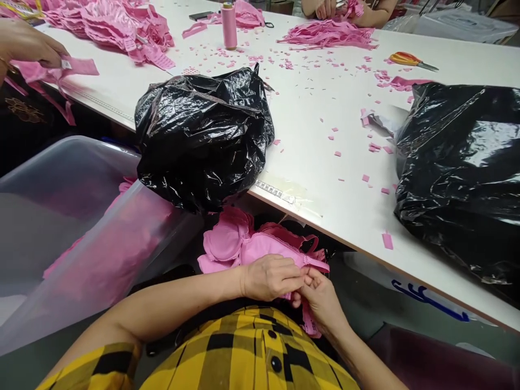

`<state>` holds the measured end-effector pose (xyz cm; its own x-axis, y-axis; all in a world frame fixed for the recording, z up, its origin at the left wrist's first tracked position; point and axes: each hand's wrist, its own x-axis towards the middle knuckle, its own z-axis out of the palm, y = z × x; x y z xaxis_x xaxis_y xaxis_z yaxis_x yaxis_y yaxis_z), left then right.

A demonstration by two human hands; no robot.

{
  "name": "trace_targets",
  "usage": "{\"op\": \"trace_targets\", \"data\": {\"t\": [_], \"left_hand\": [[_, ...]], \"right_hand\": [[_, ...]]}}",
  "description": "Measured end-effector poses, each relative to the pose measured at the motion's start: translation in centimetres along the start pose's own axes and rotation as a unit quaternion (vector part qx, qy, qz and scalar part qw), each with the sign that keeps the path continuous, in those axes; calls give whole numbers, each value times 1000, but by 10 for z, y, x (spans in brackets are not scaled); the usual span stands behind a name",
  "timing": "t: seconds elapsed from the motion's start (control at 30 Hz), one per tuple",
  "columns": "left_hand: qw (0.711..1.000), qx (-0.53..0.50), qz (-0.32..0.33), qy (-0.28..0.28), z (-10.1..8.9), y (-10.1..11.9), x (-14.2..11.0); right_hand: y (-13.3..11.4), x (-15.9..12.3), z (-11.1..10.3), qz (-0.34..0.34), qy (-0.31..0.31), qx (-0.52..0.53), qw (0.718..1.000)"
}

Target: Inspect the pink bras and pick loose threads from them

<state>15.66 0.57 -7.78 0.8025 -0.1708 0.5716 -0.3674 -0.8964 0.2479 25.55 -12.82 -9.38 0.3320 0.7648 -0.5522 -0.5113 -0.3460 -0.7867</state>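
Note:
A pink bra (pixel 262 246) rests in my lap, just below the table edge, with its cups to the left. My left hand (pixel 274 277) is closed on the bra near the base of its strap. Meeting it fingertip to fingertip, my right hand (pixel 319 298) pinches the same bra, and pink fabric hangs below it. The exact spot between the fingertips is hidden. More pink bras (pixel 280 230) lie behind the held one, partly in shadow.
Two black plastic bags (pixel 203 135), (pixel 459 179) sit on the white table (pixel 300 146). Pink scraps, a thread spool (pixel 229 27) and scissors (pixel 410 59) lie farther back. A clear bin (pixel 77 146) stands left. Co-workers' hands (pixel 32 46), (pixel 325 8) handle pink straps.

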Motion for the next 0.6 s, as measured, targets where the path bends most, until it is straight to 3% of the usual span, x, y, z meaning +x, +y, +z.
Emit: {"op": "trace_targets", "data": {"t": [0.2, 0.37, 0.6], "left_hand": [[1000, 17, -10, -2, 5, 8, -6], [999, 33, -25, 22, -3, 23, -17], [994, 105, -39, -13, 2, 46, -37]], "right_hand": [[12, 5, -4, 57, -61, -7, 996], [7, 8, -7, 15, -34, -32, 999], [-2, 13, -4, 48, -35, -35, 998]]}}
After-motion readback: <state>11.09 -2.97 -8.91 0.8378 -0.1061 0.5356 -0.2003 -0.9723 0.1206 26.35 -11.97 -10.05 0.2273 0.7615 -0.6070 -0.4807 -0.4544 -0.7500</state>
